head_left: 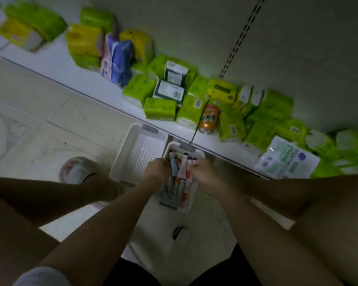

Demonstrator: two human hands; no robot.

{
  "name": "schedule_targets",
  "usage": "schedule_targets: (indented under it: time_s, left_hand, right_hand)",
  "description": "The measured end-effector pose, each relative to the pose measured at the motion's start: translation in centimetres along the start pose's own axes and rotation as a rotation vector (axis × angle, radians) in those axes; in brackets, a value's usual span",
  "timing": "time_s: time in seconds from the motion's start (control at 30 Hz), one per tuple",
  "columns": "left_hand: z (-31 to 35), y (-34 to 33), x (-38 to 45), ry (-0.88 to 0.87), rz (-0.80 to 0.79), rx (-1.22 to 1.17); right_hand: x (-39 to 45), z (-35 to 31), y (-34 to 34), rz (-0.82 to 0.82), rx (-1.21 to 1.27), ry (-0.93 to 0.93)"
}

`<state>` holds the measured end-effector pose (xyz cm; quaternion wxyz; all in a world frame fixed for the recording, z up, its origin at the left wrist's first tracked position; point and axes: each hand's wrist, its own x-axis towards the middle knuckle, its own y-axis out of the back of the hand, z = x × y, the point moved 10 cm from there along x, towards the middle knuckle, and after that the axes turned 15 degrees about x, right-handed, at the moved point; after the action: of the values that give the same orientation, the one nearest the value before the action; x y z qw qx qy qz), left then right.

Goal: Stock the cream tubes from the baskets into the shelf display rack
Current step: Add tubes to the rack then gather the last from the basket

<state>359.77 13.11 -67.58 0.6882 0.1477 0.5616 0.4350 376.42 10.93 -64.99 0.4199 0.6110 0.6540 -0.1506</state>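
A white basket (198, 154) full of cream tubes (181, 172) stands on the floor in front of the bottom shelf. Both my hands reach down into it from above. My left hand (156, 169) curls over the tubes at the basket's left side and seems to grip some. My right hand (203, 170) curls over the tubes at the right side, pinching near their caps. The image is blurred, so the exact hold of each hand is unclear. To the left sits a second white basket (120, 159) that holds nothing.
The low white shelf (56, 65) carries green and yellow tissue packs (159, 108), a blue pack (117, 58), an orange can (209, 118) and white packages (285, 159). My knees flank the baskets; a slippered foot (77, 168) stands left on the tile floor.
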Motion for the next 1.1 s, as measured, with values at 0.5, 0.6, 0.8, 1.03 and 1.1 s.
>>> schedule_targets:
  time_s: [0.5, 0.6, 0.8, 1.03, 1.1]
  left_hand:
    - [1.8, -12.1, 8.0, 0.077, -0.179, 0.114]
    - [2.3, -13.0, 8.1, 0.112, -0.204, 0.145]
    - [3.0, -14.8, 9.0, 0.148, -0.287, 0.114]
    - [3.4, -13.6, 8.7, 0.195, -0.197, 0.015]
    - [2.8, -13.4, 8.4, 0.225, -0.190, -0.115]
  right_hand:
    - [4.4, 10.2, -1.8, -0.004, 0.183, -0.232]
    - [4.3, 11.8, -2.4, 0.013, 0.245, -0.288]
    - [4.2, 12.8, -2.7, -0.007, 0.255, -0.306]
    - [5.0, 11.8, -1.8, 0.012, 0.326, -0.253]
    - [5.7, 11.0, -1.7, 0.038, 0.282, -0.195]
